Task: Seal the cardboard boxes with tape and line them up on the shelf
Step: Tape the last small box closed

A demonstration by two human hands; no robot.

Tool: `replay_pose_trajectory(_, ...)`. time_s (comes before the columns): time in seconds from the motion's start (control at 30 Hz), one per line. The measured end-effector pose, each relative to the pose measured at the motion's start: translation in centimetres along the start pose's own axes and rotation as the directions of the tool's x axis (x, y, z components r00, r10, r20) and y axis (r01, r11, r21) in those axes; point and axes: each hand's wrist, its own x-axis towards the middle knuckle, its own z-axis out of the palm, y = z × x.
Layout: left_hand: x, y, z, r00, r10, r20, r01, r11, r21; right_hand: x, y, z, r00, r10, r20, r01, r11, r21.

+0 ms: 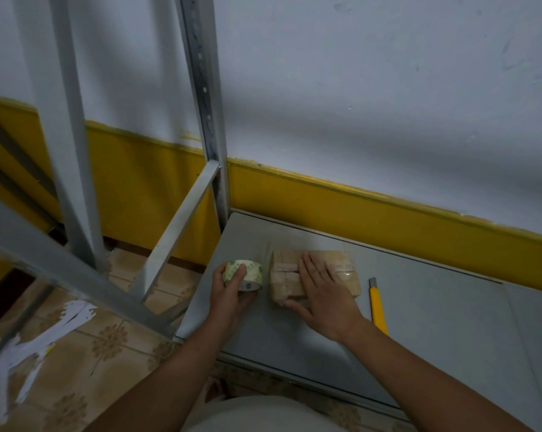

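Toward the left end of the grey shelf (434, 322), about midway between its front and back edges, a small cardboard box (285, 283) lies flat with its long axis running along the shelf's length. The right hand (325, 294) lies palm down on top of it, fingers straight and pointing toward the back edge, thumb spread along the box's front side; it presses rather than grips. The left hand (229, 291) grips a roll of clear tape (249, 272), fingers curled over the rim and thumb beneath, just beside the box's left end and apart from it. Glossy strips already cross the box's top, though the flap seam at the left end looks rough. Whether a loose strand runs from roll to box is too faint to tell. A yellow utility knife (377, 304) lies to the right of the box, near the right wrist, its length pointing from front to back. Since the roll sits off the left end, in line with the long axis, the likely pull is rightward along the seam, with the right hand nearer both the box and the knife for the cut.
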Motion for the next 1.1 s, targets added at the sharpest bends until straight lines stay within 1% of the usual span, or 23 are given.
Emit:
replay_pose_trajectory(0.17, 0.1, -0.2, -0.2, 1.0, -0.01, -0.002, 0.01, 1.0, 0.008, 0.4, 0.3, 0.7, 0.999, -0.013, -0.044, 0.013, 1.0, 0.001)
replay_pose_trajectory(0.33, 0.4, 0.1, -0.6, 1.0, -0.009, 0.015, 0.008, 0.999, 0.035, 1.1, 1.2, 1.9, 0.999, -0.006, -0.048, 0.002, 0.996, -0.09)
replay_pose_trajectory(0.57, 0.2, -0.6, -0.6, 0.997, 0.078, -0.018, -0.073, 0.978, 0.195, 1.4, 2.5, 2.4, 0.994, -0.084, -0.074, 0.072, 0.985, -0.159)
replay_pose_trajectory(0.73, 0.9, -0.8, -1.3, 0.989, 0.128, -0.075, -0.099, 0.947, 0.305, 1.4, 2.4, 2.1, 0.996, -0.079, -0.043, 0.071, 0.984, -0.164)
replay_pose_trajectory(0.93, 1.0, -0.8, -1.6, 0.98, 0.176, -0.097, -0.114, 0.885, 0.452, 1.5, 3.0, 2.1, 0.994, -0.099, -0.039, 0.092, 0.982, -0.165)
replay_pose_trajectory(1.0, 0.8, -0.9, -2.1, 0.971, 0.212, -0.106, -0.126, 0.84, 0.528, 1.5, 3.4, 2.2, 0.992, -0.118, -0.044, 0.108, 0.978, -0.179)
replay_pose_trajectory(1.1, 0.4, -1.0, -2.9, 0.957, 0.28, -0.074, -0.164, 0.734, 0.659, 1.5, 4.1, 2.3, 0.989, -0.138, -0.045, 0.126, 0.97, -0.206)
